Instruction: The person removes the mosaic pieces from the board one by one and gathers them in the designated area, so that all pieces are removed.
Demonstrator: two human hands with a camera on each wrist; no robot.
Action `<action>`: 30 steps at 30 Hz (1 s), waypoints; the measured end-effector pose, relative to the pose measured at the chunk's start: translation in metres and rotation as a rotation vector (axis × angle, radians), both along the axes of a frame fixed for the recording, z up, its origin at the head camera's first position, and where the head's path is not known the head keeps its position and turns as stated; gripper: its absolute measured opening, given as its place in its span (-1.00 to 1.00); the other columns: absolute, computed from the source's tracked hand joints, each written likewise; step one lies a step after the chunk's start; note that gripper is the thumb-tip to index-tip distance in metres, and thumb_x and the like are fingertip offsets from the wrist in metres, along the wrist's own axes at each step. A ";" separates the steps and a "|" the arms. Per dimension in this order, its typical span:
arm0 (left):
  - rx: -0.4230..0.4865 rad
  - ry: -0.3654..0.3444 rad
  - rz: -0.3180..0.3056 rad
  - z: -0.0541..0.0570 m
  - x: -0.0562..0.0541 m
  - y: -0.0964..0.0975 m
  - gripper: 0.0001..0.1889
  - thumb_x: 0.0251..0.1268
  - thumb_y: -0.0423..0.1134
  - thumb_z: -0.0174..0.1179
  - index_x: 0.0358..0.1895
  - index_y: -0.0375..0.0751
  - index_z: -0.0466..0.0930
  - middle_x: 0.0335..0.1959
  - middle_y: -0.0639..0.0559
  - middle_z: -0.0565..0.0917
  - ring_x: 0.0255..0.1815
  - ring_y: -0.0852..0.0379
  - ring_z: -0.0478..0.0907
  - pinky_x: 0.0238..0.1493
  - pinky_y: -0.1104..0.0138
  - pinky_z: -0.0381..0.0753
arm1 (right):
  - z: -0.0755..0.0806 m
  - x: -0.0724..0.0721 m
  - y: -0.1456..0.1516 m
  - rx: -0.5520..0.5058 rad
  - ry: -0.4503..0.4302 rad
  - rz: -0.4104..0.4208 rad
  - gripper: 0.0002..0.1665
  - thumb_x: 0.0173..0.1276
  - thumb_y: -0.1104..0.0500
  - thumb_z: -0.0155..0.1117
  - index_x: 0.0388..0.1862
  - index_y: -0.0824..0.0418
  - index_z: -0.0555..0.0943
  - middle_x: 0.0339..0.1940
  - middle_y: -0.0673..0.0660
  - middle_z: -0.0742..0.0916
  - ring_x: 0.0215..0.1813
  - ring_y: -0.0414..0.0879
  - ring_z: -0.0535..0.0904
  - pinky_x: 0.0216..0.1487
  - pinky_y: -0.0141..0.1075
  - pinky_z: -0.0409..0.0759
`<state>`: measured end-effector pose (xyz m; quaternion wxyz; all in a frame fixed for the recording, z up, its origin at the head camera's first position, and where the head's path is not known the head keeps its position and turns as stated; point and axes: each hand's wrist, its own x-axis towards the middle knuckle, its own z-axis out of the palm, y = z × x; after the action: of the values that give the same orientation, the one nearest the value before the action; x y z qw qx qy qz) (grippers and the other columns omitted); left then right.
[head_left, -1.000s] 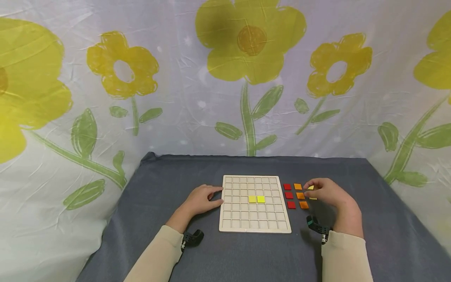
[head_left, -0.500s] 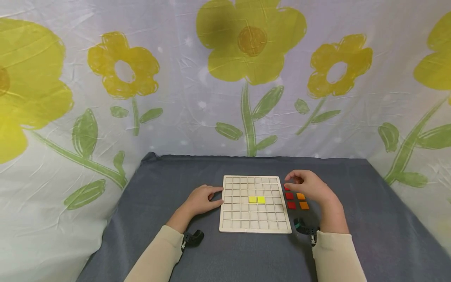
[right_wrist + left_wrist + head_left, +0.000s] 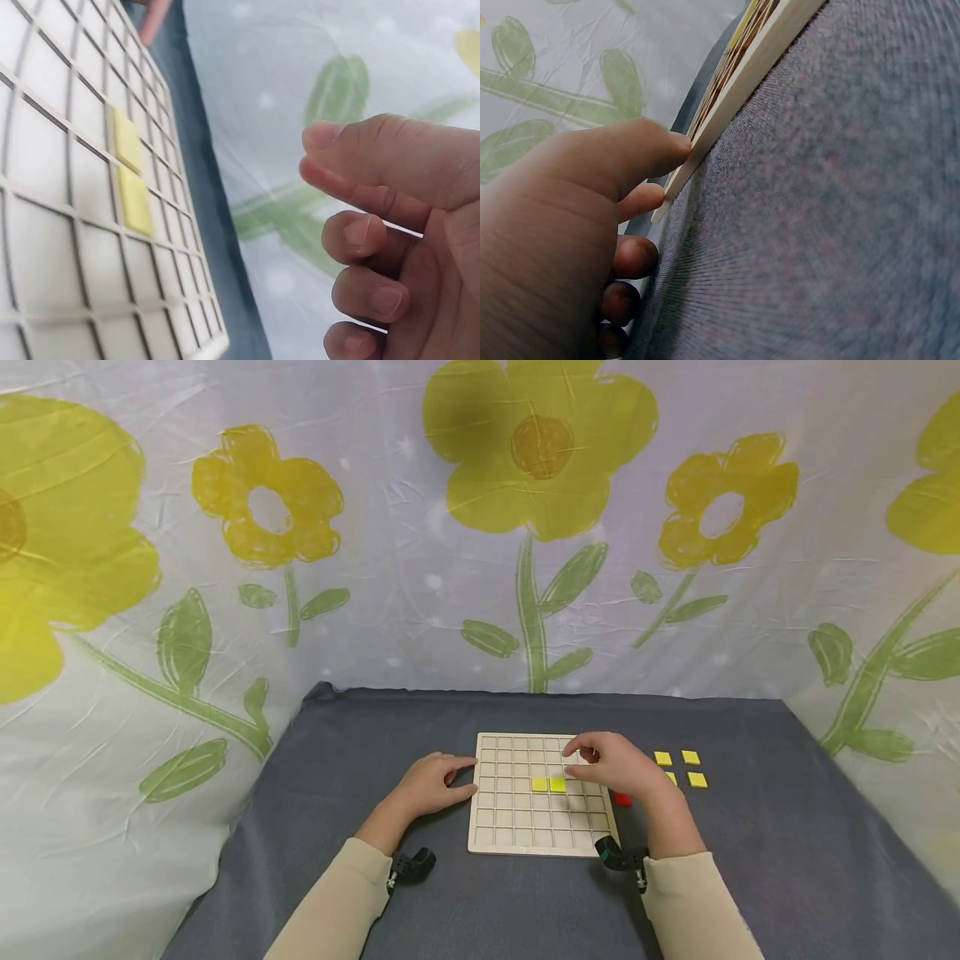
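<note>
A pale wooden grid board [image 3: 517, 817] lies flat on the table, with two yellow square tiles [image 3: 557, 785] side by side near its middle. My left hand [image 3: 428, 787] touches the board's left edge with thumb and forefinger, seen close in the left wrist view on the board's rim [image 3: 739, 82]. Over the board's right part hovers my right hand [image 3: 617, 765]; its thumb and forefinger are apart in the head view. The right wrist view shows the same hand [image 3: 397, 217] loosely bent, with no tile visible in its fingers. It stands apart from the grid [image 3: 52, 247].
Right of the board, several loose yellow tiles [image 3: 691, 757] lie on the dark cloth [image 3: 510, 910]. One red tile [image 3: 622, 799] shows beside the board; my right hand and wrist cover the area around it. A flowered curtain [image 3: 405, 568] hangs behind the table.
My right hand has moved left from the loose tiles, past the red ones, to above the board. Yellow tiles it covered now show. My left hand stays on the board's edge.
</note>
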<state>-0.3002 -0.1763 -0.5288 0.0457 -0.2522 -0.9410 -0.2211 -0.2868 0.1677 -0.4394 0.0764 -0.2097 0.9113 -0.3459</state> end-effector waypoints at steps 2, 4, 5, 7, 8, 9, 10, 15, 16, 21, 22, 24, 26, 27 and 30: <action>-0.005 -0.004 0.003 0.000 0.000 0.000 -0.47 0.36 0.12 0.34 0.33 0.04 0.65 -0.62 0.20 0.34 -0.53 0.23 0.22 -0.36 0.27 0.26 | -0.003 0.000 -0.006 0.020 0.005 0.026 -0.71 0.39 0.17 0.44 0.04 0.22 0.73 -0.45 0.02 0.42 -0.42 -0.11 0.27 -0.29 -0.16 0.30; -0.009 -0.008 0.006 0.001 0.001 0.000 -0.47 0.35 0.13 0.34 0.33 0.05 0.65 -0.62 0.20 0.34 -0.53 0.23 0.22 -0.36 0.27 0.26 | -0.007 -0.001 -0.012 0.037 0.006 0.054 -0.70 0.39 0.18 0.44 0.06 0.24 0.74 -0.51 0.00 0.40 -0.47 -0.12 0.22 -0.33 -0.18 0.29; -0.010 -0.011 0.008 0.001 0.001 0.000 -0.47 0.36 0.12 0.34 0.33 0.05 0.65 -0.62 0.20 0.34 -0.53 0.22 0.22 -0.36 0.27 0.26 | -0.008 -0.001 -0.015 0.050 0.007 0.067 -0.69 0.39 0.19 0.44 0.07 0.24 0.74 -0.51 -0.01 0.41 -0.48 -0.13 0.22 -0.34 -0.19 0.29; -0.009 -0.015 0.009 0.002 0.001 0.000 -0.47 0.36 0.11 0.35 0.33 0.05 0.64 -0.62 0.19 0.34 -0.53 0.22 0.23 -0.35 0.27 0.26 | -0.012 -0.001 -0.020 0.075 0.000 0.073 -0.67 0.37 0.18 0.46 0.08 0.24 0.75 -0.52 -0.01 0.44 -0.48 -0.13 0.24 -0.34 -0.20 0.30; -0.006 -0.016 0.009 0.002 0.002 0.000 -0.48 0.35 0.11 0.35 0.33 0.05 0.65 -0.62 0.19 0.35 -0.53 0.21 0.23 -0.35 0.26 0.26 | -0.014 -0.001 -0.023 0.092 -0.004 0.075 -0.67 0.37 0.18 0.46 0.08 0.24 0.76 -0.52 0.02 0.48 -0.47 -0.13 0.26 -0.34 -0.20 0.30; -0.003 -0.017 0.010 0.002 0.002 0.000 -0.48 0.35 0.10 0.35 0.33 0.05 0.65 -0.62 0.19 0.35 -0.53 0.21 0.23 -0.36 0.26 0.27 | -0.016 -0.001 -0.026 0.112 -0.001 0.075 -0.66 0.35 0.18 0.47 0.08 0.23 0.76 -0.48 0.02 0.54 -0.44 -0.12 0.32 -0.33 -0.19 0.35; 0.000 -0.017 0.009 0.002 0.002 0.000 -0.48 0.35 0.10 0.36 0.33 0.05 0.65 -0.62 0.18 0.35 -0.53 0.21 0.23 -0.36 0.26 0.27 | -0.017 0.000 -0.029 0.135 -0.002 0.072 -0.65 0.34 0.17 0.49 0.08 0.22 0.77 -0.41 0.02 0.61 -0.39 -0.12 0.38 -0.30 -0.19 0.39; -0.005 -0.019 0.013 0.002 0.001 0.000 -0.47 0.35 0.12 0.35 0.33 0.06 0.65 -0.61 0.19 0.35 -0.52 0.21 0.23 -0.35 0.26 0.26 | -0.027 -0.001 -0.041 0.283 0.023 0.038 -0.64 0.27 0.12 0.56 0.04 0.15 0.80 -0.08 0.02 0.78 -0.11 -0.08 0.63 -0.04 -0.12 0.60; -0.004 -0.019 0.011 0.003 0.001 0.000 -0.47 0.36 0.12 0.35 0.33 0.05 0.65 -0.61 0.19 0.35 -0.52 0.21 0.23 -0.35 0.26 0.26 | -0.028 -0.001 -0.043 0.304 0.027 0.031 -0.65 0.26 0.11 0.57 0.02 0.14 0.81 -0.07 0.02 0.79 -0.10 -0.08 0.64 -0.03 -0.11 0.60; -0.002 -0.024 0.011 0.003 0.001 0.000 -0.47 0.36 0.12 0.34 0.33 0.04 0.65 -0.61 0.18 0.35 -0.52 0.21 0.24 -0.35 0.26 0.27 | -0.032 -0.001 -0.047 0.342 0.061 0.027 -0.78 0.27 0.14 0.56 -0.11 0.12 0.84 -0.22 -0.01 0.79 -0.29 -0.12 0.57 -0.17 -0.15 0.55; -0.002 -0.023 0.011 0.003 0.001 0.001 -0.47 0.36 0.11 0.34 0.33 0.04 0.65 -0.61 0.18 0.35 -0.52 0.21 0.24 -0.35 0.26 0.27 | -0.033 -0.001 -0.048 0.345 0.071 0.033 -0.82 0.27 0.15 0.55 -0.14 0.11 0.84 -0.26 -0.02 0.78 -0.32 -0.11 0.54 -0.19 -0.15 0.53; -0.005 -0.022 0.013 0.002 0.001 0.001 -0.47 0.36 0.11 0.35 0.33 0.05 0.65 -0.61 0.18 0.35 -0.52 0.21 0.24 -0.34 0.26 0.28 | -0.034 -0.001 -0.048 0.354 0.102 0.034 -0.87 0.27 0.17 0.55 -0.19 0.10 0.84 -0.29 -0.03 0.77 -0.31 -0.11 0.56 -0.19 -0.15 0.54; -0.010 -0.019 0.014 0.002 0.001 -0.001 -0.48 0.36 0.11 0.34 0.33 0.05 0.64 -0.62 0.18 0.34 -0.52 0.21 0.24 -0.34 0.26 0.28 | -0.035 -0.001 -0.050 0.368 0.135 0.025 -0.89 0.27 0.18 0.54 -0.21 0.10 0.84 -0.28 -0.02 0.77 -0.27 -0.07 0.60 -0.17 -0.12 0.57; -0.011 -0.017 0.011 0.002 0.001 -0.001 -0.48 0.37 0.11 0.34 0.34 0.05 0.64 -0.62 0.18 0.34 -0.52 0.21 0.24 -0.34 0.26 0.28 | -0.035 0.000 -0.051 0.376 0.148 0.016 -0.89 0.27 0.18 0.54 -0.22 0.11 0.83 -0.27 0.00 0.77 -0.24 -0.05 0.63 -0.15 -0.11 0.59; -0.006 -0.017 -0.002 0.002 0.002 -0.001 -0.48 0.38 0.11 0.32 0.34 0.04 0.63 -0.61 0.18 0.34 -0.52 0.21 0.23 -0.33 0.26 0.28 | -0.036 0.002 -0.053 0.392 0.172 -0.017 -0.87 0.26 0.18 0.54 -0.21 0.12 0.83 -0.21 0.02 0.79 -0.16 -0.01 0.68 -0.09 -0.08 0.63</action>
<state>-0.2982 -0.1776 -0.5272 0.0368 -0.2516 -0.9417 -0.2205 -0.2848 0.1143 -0.4754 0.0349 -0.2119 0.9661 -0.1437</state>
